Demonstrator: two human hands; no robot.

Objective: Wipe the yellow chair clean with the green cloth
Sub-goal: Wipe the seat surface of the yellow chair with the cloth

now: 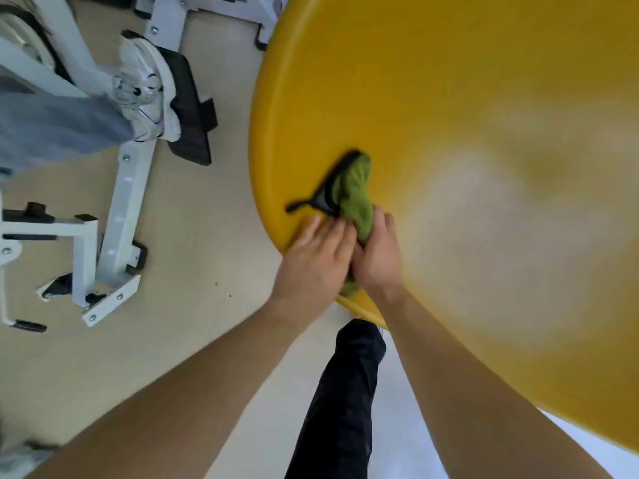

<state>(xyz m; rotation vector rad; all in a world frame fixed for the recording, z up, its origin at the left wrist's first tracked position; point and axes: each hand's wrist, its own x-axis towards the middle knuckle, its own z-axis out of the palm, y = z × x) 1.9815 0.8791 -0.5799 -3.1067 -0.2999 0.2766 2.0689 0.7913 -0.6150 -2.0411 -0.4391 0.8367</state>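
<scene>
The yellow chair is the largest thing in view, its smooth curved surface filling the frame from about 12 o'clock round to 4 o'clock, with a pale glare patch across its middle and its rounded rim sweeping down the centre of the picture. Next in size is the beige floor, which takes up the left half from 7 to 11 o'clock. On it stands a white metal exercise frame with bolted feet and black end caps, at roughly 9 to 10 o'clock. Another person's grey trouser leg and white sneaker rest on a black pedal of that frame at 10 o'clock. At 6 o'clock a dark trouser leg of the wearer hangs below the chair's rim. Two bare forearms reach up from the bottom edge towards the centre. The left hand lies at the chair's rim, its fingers held nearly straight and close together, the tips resting on the chair and against the cloth's edge. The right hand sits just beside it, touching it, with its fingers curled and clamped on the lower part of the cloth. The green cloth, bunched and blurred, with a black trim and a black strap trailing towards 9 o'clock, lies on the chair's surface just inside the rim, near the picture's centre.
</scene>
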